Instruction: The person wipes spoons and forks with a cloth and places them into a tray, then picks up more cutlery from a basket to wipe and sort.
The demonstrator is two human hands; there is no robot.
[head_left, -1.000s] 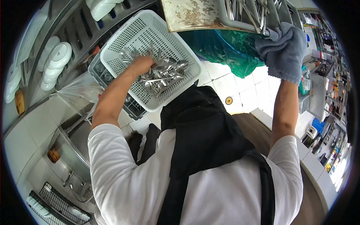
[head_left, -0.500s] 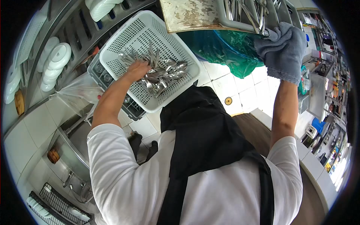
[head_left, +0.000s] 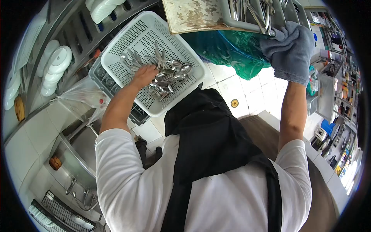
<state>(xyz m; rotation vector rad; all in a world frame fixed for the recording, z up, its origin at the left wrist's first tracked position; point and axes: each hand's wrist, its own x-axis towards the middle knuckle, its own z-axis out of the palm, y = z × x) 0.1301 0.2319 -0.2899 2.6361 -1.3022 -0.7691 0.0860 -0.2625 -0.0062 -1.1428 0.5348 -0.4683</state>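
left hand (head_left: 145, 73) fingers curled onto spoons (head_left: 168, 77) in basket (head_left: 127, 38) | right hand (head_left: 290, 50) cloth-wrapped, clamped on tray (head_left: 239, 25), arm raised

The right hand (head_left: 290, 52) is wrapped in a grey cloth (head_left: 293, 58), so its fingers cannot be seen and the grip on the grey tray (head_left: 247, 23) cannot be judged. That tray is cut off by the top edge, and only the lower ends of the cutlery above the cloth are shown. The fingertips of the left hand (head_left: 143, 74) are buried among the spoons (head_left: 168, 77) in the white basket (head_left: 127, 38), so it cannot be told which pieces are held. The dark rack (head_left: 110, 83) below that hand is mostly covered by the basket. The shelves beyond the cloth are too small to be read.
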